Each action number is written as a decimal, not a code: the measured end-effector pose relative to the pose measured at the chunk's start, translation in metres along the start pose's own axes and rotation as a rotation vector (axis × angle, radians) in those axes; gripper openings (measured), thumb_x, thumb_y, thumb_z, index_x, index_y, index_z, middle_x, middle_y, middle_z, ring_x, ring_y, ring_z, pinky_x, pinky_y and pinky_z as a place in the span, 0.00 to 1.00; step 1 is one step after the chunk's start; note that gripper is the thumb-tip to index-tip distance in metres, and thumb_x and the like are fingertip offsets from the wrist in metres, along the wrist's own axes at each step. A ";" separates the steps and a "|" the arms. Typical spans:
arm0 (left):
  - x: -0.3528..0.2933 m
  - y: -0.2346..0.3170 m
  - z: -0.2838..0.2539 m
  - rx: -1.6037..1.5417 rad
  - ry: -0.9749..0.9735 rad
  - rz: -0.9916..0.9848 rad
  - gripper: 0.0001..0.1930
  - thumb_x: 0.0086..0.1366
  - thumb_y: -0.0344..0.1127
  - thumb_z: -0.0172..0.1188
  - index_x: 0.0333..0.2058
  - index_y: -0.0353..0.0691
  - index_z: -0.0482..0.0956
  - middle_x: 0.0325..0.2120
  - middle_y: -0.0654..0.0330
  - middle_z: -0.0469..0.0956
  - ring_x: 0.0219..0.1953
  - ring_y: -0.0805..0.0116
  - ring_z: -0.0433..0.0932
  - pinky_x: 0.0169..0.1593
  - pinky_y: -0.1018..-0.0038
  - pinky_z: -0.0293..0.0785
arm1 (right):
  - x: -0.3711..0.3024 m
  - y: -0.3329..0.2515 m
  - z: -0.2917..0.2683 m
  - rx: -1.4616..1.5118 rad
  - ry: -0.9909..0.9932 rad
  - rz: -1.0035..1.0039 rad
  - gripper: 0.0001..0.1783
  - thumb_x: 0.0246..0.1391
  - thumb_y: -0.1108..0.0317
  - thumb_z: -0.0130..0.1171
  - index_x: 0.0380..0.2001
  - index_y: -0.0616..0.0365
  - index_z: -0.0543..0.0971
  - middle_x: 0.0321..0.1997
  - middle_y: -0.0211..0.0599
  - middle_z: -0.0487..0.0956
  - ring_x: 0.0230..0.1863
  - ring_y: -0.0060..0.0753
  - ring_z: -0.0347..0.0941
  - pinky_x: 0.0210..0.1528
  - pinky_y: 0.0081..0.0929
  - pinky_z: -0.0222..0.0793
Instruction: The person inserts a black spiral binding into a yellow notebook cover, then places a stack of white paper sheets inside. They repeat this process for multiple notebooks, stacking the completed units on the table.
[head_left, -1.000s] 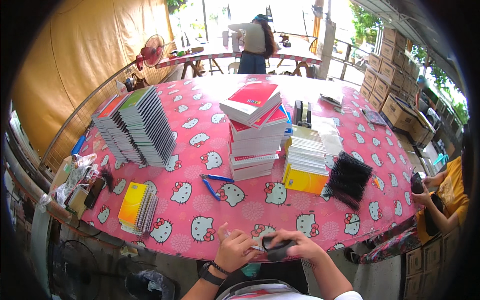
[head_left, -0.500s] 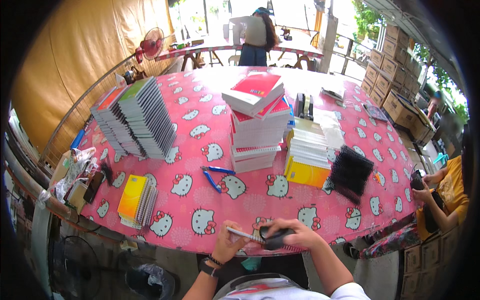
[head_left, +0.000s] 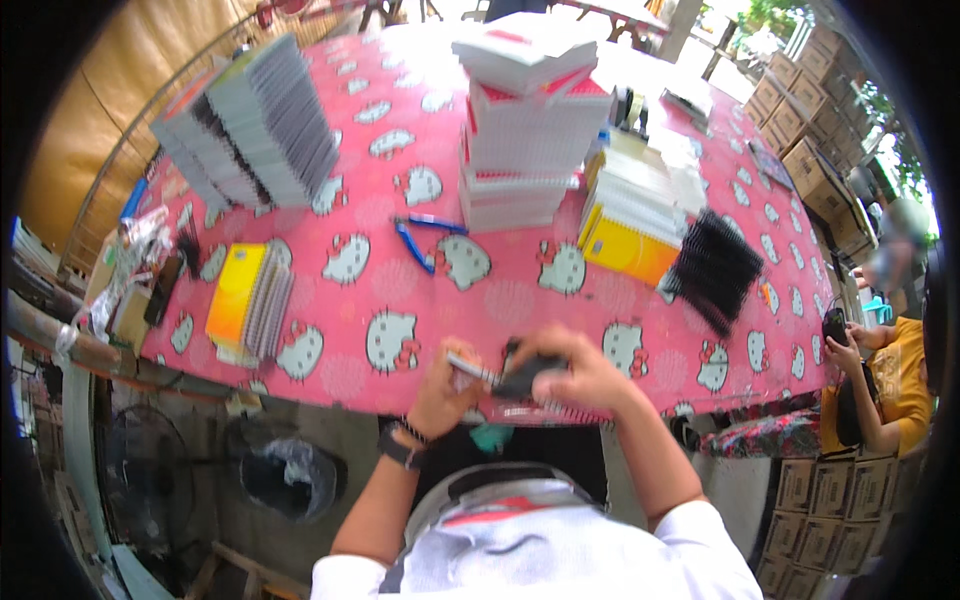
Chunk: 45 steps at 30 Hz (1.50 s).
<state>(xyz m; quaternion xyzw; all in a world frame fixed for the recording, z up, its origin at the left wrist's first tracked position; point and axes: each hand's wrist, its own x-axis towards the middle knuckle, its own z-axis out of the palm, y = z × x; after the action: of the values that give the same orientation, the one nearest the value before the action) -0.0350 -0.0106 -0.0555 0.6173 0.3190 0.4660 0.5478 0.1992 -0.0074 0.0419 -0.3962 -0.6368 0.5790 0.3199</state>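
Note:
At the table's front edge my left hand (head_left: 445,390) is closed around a thin spiral notebook (head_left: 468,367), seen almost edge-on. My right hand (head_left: 592,375), blurred, grips a rounded black hand tool (head_left: 525,378) whose exact kind I cannot make out. The tool sits against the notebook's bound edge, close to my left fingers. A dark spiral coil (head_left: 575,413) runs out to the right below my right hand. Blue-handled pliers (head_left: 430,240) lie splayed on the table beyond my hands.
Yellow spiral notebooks lie in a small pile (head_left: 237,300) at left and a longer row (head_left: 630,245) at right, beside black coils (head_left: 715,270). Tall notebook stacks (head_left: 535,130) (head_left: 270,130) stand farther back on the pink table (head_left: 500,300). Another person (head_left: 880,385) holds something black at right.
The view has tipped downward, so the table appears higher and more of my shirt and arms shows. Both hands keep hold of the notebook and the black tool.

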 end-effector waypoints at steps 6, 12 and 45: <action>0.001 0.002 0.000 -0.063 -0.059 0.026 0.19 0.55 0.20 0.63 0.39 0.42 0.63 0.36 0.63 0.62 0.42 0.72 0.65 0.49 0.74 0.65 | -0.001 0.015 0.015 0.112 -0.018 -0.112 0.34 0.42 0.39 0.63 0.39 0.61 0.80 0.43 0.39 0.77 0.49 0.36 0.70 0.54 0.34 0.62; 0.001 0.007 0.002 -0.033 -0.038 0.032 0.19 0.55 0.20 0.63 0.39 0.43 0.63 0.36 0.64 0.62 0.40 0.73 0.65 0.47 0.77 0.64 | 0.004 0.009 0.014 0.127 0.022 -0.066 0.33 0.43 0.39 0.62 0.39 0.60 0.79 0.43 0.39 0.77 0.48 0.35 0.70 0.54 0.33 0.62; 0.009 0.034 0.022 0.243 0.066 0.081 0.15 0.61 0.32 0.60 0.44 0.37 0.66 0.33 0.57 0.68 0.37 0.62 0.71 0.41 0.70 0.69 | 0.011 -0.031 0.036 -0.633 0.222 -0.314 0.29 0.44 0.59 0.68 0.49 0.58 0.72 0.47 0.44 0.75 0.50 0.46 0.69 0.51 0.37 0.66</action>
<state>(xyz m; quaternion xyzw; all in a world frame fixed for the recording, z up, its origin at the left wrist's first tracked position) -0.0152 -0.0172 -0.0198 0.6759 0.3658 0.4655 0.4389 0.1591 -0.0158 0.0680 -0.4333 -0.7989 0.2506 0.3334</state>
